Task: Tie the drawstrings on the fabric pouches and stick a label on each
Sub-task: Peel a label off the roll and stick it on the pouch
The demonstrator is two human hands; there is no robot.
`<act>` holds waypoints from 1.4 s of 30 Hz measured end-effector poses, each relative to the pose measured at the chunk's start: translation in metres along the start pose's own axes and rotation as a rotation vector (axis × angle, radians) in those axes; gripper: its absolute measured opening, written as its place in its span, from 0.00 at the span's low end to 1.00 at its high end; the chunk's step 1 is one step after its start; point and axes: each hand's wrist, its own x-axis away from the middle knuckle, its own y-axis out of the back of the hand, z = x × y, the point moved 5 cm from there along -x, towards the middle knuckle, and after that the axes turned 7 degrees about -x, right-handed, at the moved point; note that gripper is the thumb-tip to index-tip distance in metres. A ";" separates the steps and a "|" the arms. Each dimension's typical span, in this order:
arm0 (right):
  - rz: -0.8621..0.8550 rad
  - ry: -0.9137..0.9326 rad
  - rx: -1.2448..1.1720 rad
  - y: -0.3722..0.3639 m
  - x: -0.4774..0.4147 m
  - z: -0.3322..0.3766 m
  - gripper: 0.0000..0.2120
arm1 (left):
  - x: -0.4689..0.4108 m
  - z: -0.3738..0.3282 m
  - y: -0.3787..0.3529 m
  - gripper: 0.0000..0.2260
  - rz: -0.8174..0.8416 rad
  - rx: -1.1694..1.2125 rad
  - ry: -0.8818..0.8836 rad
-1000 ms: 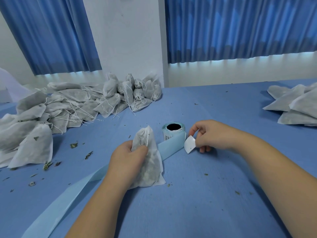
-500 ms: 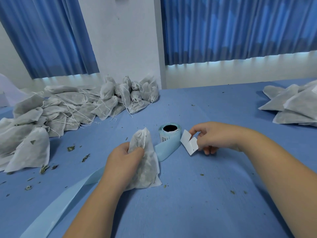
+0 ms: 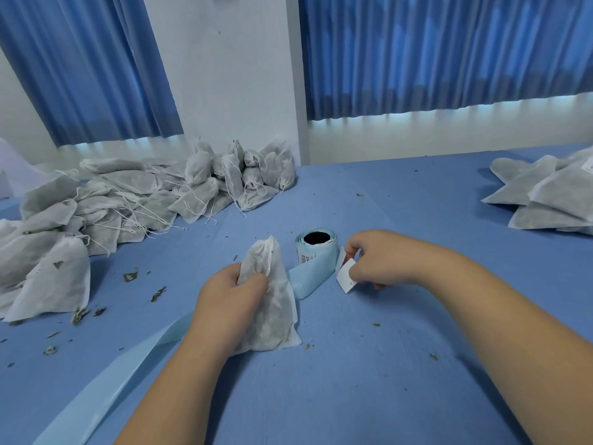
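A white fabric pouch (image 3: 272, 311) filled with dried herbs stands on the blue table, its neck gathered by a drawstring. My left hand (image 3: 229, 295) grips its left side. To its right stands a roll of labels (image 3: 316, 248) with pale blue backing tape (image 3: 122, 377) trailing toward the front left. My right hand (image 3: 382, 260) pinches a small white label (image 3: 346, 274), which is peeled up beside the roll and hangs off the tape.
A large heap of tied pouches (image 3: 128, 200) with loose strings lies at the back left, against the wall. Flat pouches (image 3: 545, 194) are stacked at the far right. Dried leaf crumbs (image 3: 130, 276) are scattered over the blue table (image 3: 385, 380).
The label has come further off the backing tape in my right hand and now hangs lower. My left hand has kept its hold on the pouch.
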 end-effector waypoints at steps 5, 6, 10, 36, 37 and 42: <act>-0.046 0.010 0.003 -0.004 -0.002 0.004 0.09 | 0.002 -0.001 0.000 0.07 0.010 0.025 0.001; -0.053 0.013 -0.005 -0.005 -0.003 0.004 0.09 | 0.002 -0.001 -0.001 0.07 0.012 0.027 0.001; -0.062 0.033 -0.051 -0.007 -0.004 0.005 0.09 | 0.002 -0.002 0.000 0.07 0.016 0.035 -0.005; 0.052 0.113 -0.175 -0.011 -0.004 0.004 0.14 | 0.000 0.000 0.000 0.10 -0.002 0.025 -0.024; 0.057 0.111 -0.186 -0.009 -0.003 0.003 0.14 | 0.001 -0.001 0.001 0.10 -0.003 0.023 -0.029; 0.049 0.147 -0.367 0.003 0.002 0.008 0.14 | 0.004 -0.004 0.002 0.09 0.008 0.141 -0.047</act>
